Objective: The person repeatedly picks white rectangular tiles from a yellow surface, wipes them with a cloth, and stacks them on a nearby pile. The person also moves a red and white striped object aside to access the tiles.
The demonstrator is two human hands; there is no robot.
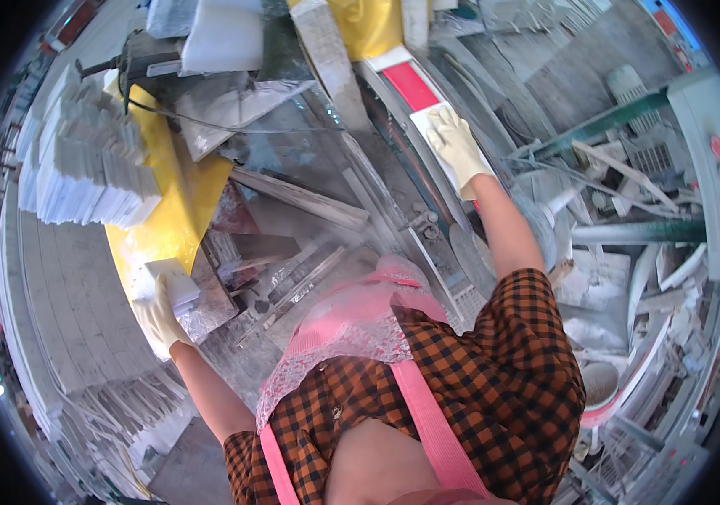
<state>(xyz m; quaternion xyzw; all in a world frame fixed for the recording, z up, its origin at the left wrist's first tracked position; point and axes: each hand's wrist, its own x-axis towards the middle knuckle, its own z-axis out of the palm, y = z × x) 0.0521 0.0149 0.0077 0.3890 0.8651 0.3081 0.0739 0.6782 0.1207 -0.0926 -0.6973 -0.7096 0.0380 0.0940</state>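
Note:
My left hand (156,321), in a pale cream glove, is closed on the near-left edge of a small stack of white tiles (177,283). The stack rests at the near end of a yellow sheet (151,244); part of the thumb is hidden. To the right, my right hand (452,145), gloved alike, lies with fingers spread on a white tile (424,119). That tile sits on a narrow machine track, where a red strip (410,86) shows just beyond it.
A tall pile of white tiles (82,156) stands at the left. Wooden bars (301,198) and wet dusty metal lie between my hands. A control panel (717,168) with red buttons is at the far right, beside a green rail (642,233). A cable (234,130) crosses the middle.

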